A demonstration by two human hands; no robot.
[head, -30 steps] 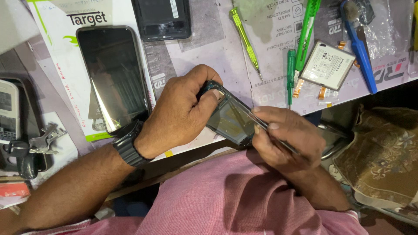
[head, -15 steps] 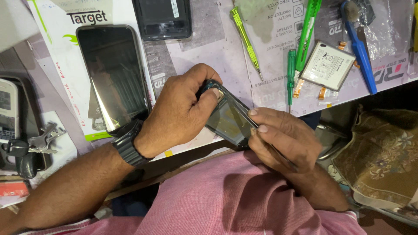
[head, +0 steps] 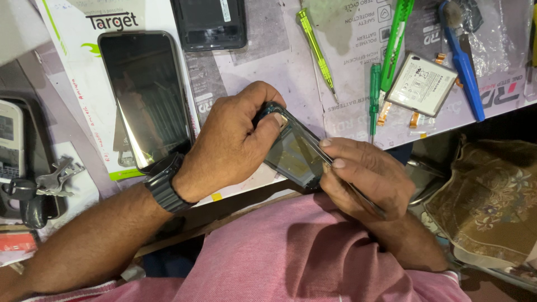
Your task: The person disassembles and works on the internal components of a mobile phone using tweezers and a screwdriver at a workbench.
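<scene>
Head view: I see my left hand (head: 232, 142) clamped around the top end of the opened phone (head: 291, 151), centre frame. At its 4 o'clock, my right hand (head: 366, 179) pinches thin tweezers (head: 358, 193) against its edge. A battery (head: 422, 84) lies at 2 o'clock.

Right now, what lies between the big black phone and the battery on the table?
In the head view, the yellow-green screwdriver and small green screwdriver lie between them.

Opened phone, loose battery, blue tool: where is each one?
Opened phone (head: 291, 154), head view, on its exposed inside.
Loose battery (head: 420, 85), head view, on its white label face.
Blue tool (head: 465, 72), head view, on its handle.
</scene>
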